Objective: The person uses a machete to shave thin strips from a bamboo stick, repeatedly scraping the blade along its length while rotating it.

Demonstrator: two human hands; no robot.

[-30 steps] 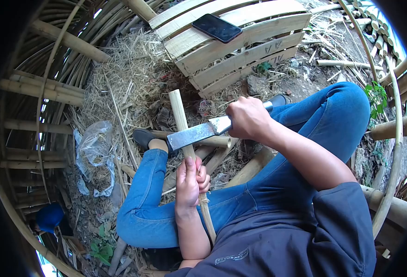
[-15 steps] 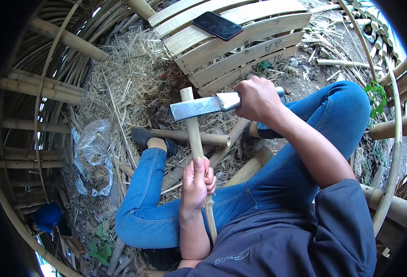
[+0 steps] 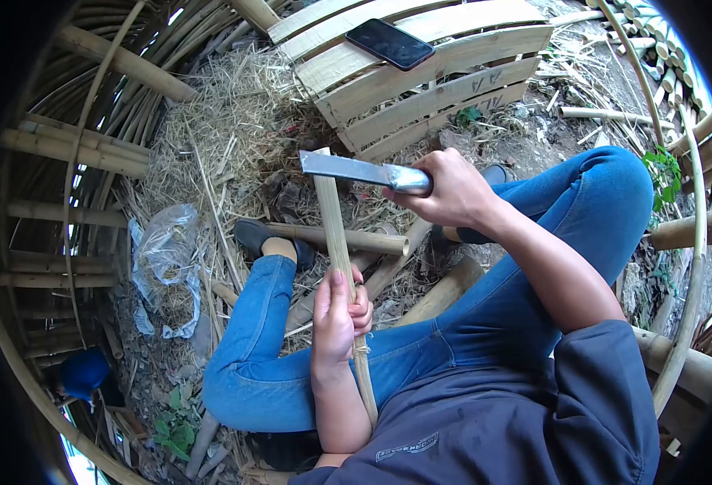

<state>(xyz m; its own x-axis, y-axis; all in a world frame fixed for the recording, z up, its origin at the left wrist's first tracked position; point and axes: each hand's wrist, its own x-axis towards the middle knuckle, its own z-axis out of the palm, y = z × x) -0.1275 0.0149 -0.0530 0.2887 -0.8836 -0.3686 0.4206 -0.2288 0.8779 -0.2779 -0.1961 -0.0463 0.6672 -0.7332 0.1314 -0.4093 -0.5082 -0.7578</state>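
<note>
Fingers of the left hand (image 3: 336,319) are wrapped tight around a bamboo stick (image 3: 333,230) just below the middle of the frame, thumb up along the shaft. This stick runs from the lower centre, beside the person's dark shirt (image 3: 501,420), up to the upper middle, tilted a little to the left. Its lower part shows a frayed strip peeling away under the hand.

Fingers of the right hand (image 3: 453,190) are closed around the handle of a cleaver (image 3: 356,170), right of centre. Its blade points left, seen nearly edge-on, and lies across the top end of the stick; it looks to be touching that end, though I cannot tell whether it has bitten in.

Both legs in blue jeans (image 3: 485,299) fill the middle and right of the frame, knees bent, with a dark shoe (image 3: 261,238) left of centre. Behind the stick, a short bamboo tube (image 3: 356,239) lies across the ground next to the shoe.

At the top, a slatted bamboo panel (image 3: 453,77) leans over the ground, and a black phone (image 3: 390,44) lies flat on it. Dry straw (image 3: 227,121) covers the upper left ground. A crumpled clear plastic bag (image 3: 162,259) sits at the left. Bamboo poles (image 3: 73,149) curve along the left edge. In the lower left corner there is a blue object (image 3: 85,373), too small to make out.
</note>
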